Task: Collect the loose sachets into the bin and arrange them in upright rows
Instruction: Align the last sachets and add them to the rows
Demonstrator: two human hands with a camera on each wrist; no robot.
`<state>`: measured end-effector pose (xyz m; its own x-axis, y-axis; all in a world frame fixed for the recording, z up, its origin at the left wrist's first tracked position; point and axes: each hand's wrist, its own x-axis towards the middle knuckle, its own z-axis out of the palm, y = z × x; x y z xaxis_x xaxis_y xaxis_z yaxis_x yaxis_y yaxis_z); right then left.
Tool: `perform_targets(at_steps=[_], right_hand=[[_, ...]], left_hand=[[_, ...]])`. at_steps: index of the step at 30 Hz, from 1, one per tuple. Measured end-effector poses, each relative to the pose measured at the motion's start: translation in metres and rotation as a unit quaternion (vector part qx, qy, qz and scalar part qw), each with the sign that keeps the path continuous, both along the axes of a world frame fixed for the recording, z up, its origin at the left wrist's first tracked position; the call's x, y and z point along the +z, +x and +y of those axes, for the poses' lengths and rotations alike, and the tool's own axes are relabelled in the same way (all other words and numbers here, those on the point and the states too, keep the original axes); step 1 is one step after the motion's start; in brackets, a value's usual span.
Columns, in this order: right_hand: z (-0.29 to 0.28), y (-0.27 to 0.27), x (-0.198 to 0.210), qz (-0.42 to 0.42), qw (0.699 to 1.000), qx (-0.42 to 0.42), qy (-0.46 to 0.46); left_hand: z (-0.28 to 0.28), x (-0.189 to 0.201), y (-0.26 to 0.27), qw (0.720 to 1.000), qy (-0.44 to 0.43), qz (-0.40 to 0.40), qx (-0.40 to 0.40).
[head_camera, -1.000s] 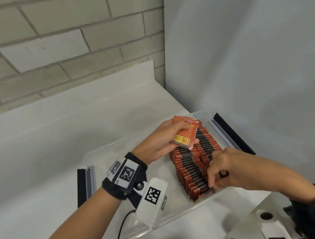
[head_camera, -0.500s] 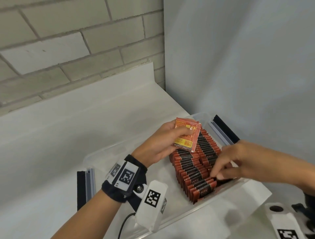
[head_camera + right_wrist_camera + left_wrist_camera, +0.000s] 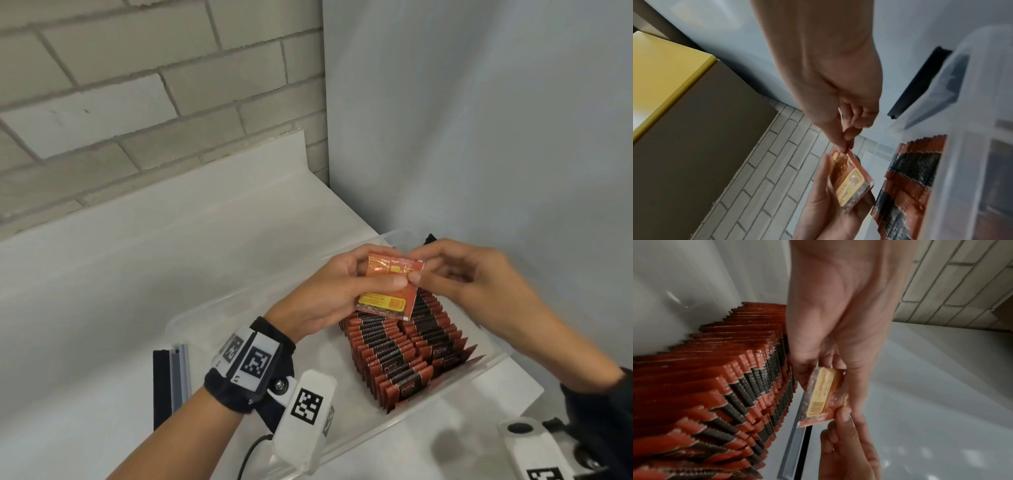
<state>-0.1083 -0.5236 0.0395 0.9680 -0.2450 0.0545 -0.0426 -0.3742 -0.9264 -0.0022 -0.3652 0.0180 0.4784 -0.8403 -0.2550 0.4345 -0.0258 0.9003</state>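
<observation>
My left hand point(image 3: 373, 277) grips a small stack of orange-red sachets point(image 3: 388, 298) with yellow labels, held just above the clear plastic bin point(image 3: 191, 318). My right hand point(image 3: 419, 274) pinches the upper corner of the top sachet point(image 3: 397, 269) between thumb and forefinger. Two upright rows of red-and-black sachets point(image 3: 400, 349) fill the bin's right half below both hands. In the left wrist view the stack point(image 3: 824, 395) sits in my left hand point(image 3: 826, 363), with the rows point(image 3: 715, 386) alongside. In the right wrist view, my right hand point(image 3: 845, 144) pinches the stack's point(image 3: 851, 178) top edge.
The bin rests on a white counter point(image 3: 171, 246) in a corner, with a brick wall point(image 3: 137, 85) behind and a pale panel point(image 3: 479, 120) to the right. Black-and-grey clip rails point(image 3: 169, 380) flank the bin. A yellow-topped box point(image 3: 663, 68) shows in the right wrist view.
My right hand has left the front of the rows in the bin and risen to the stack, where it now pinches the top sachet. My left hand has barely moved.
</observation>
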Motion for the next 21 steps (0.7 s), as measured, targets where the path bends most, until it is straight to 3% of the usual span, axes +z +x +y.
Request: perform_targets(at_steps=[6, 10, 13, 15, 17, 19, 21], right_hand=[[0.001, -0.018, 0.011, -0.147, 0.988, -0.044, -0.015], [0.005, -0.029, -0.007, -0.171, 0.979, -0.021, -0.105], [0.009, -0.033, -0.015, -0.159, 0.98, -0.011, -0.122], [0.011, -0.033, -0.016, -0.145, 0.986, -0.006, -0.078], [0.013, -0.031, -0.013, -0.115, 0.992, -0.003, 0.044], [0.013, -0.029, -0.011, -0.076, 0.986, -0.022, 0.15], [0.014, -0.026, -0.009, -0.044, 0.978, -0.045, 0.199]], left_hand=[[-0.001, 0.002, 0.001, 0.998, 0.03, 0.047, 0.017], [-0.002, 0.001, 0.001, 0.997, 0.033, 0.063, 0.016], [-0.002, -0.001, 0.001, 0.998, 0.021, 0.049, 0.037], [0.0, 0.0, 0.002, 0.998, 0.014, 0.041, 0.047], [0.0, 0.0, 0.003, 0.998, 0.011, 0.026, 0.053], [0.002, 0.001, 0.003, 0.998, 0.005, 0.018, 0.059], [0.003, 0.002, 0.004, 0.998, -0.002, 0.018, 0.062]])
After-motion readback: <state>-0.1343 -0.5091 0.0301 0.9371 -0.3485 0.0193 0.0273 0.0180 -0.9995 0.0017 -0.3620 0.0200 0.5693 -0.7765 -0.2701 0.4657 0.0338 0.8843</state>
